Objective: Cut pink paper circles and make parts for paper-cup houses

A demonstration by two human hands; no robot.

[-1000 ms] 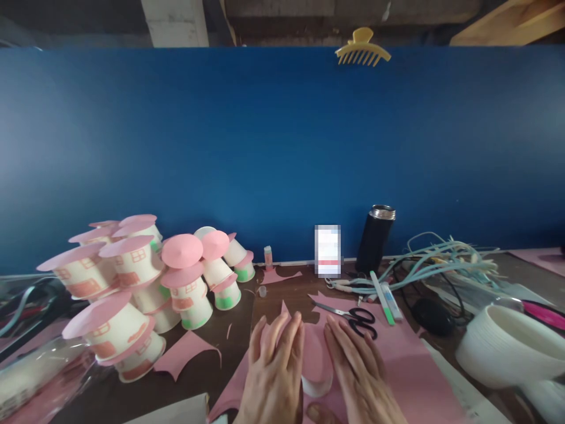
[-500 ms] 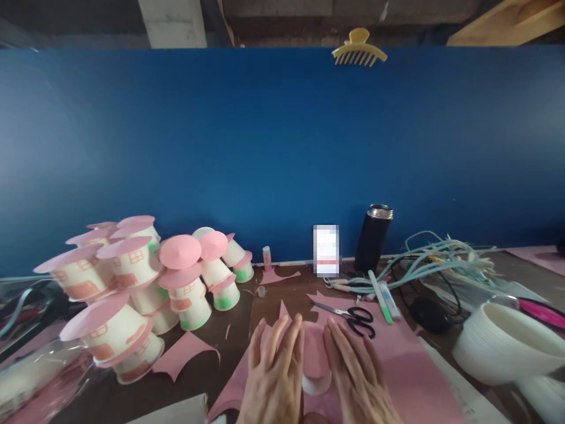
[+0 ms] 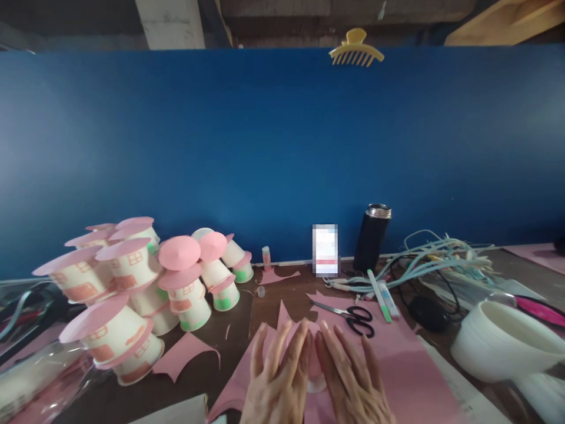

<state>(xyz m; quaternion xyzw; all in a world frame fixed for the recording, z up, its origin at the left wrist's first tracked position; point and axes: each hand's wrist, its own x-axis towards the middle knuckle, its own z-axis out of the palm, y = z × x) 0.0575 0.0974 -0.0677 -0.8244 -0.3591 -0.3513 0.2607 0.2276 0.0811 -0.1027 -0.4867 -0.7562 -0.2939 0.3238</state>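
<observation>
My left hand (image 3: 279, 371) lies palm down with fingers stretched out, and my right hand (image 3: 352, 372) rests flat beside it. Beneath their inner fingers is a pink paper piece (image 3: 315, 366), mostly covered. A white rounded edge (image 3: 316, 387) shows below it; what it belongs to is hidden. Both hands are over a large pink sheet (image 3: 419, 377) on the table. Just beyond my right fingertips are black-handled scissors (image 3: 359, 314), partly spread. A white and green marker (image 3: 380, 296) lies on the sheet behind them.
At the left, several white paper cups (image 3: 136, 265) with pink paper tops are stacked. A glue stick (image 3: 266, 258), a phone (image 3: 325, 250) and a black bottle (image 3: 372, 238) stand by the blue partition (image 3: 265, 147). Pale cables (image 3: 419, 268) and a white cup stack (image 3: 498, 341) are right.
Both hands have moved closer together over the pink paper piece, covering most of it. The things around them have stayed put.
</observation>
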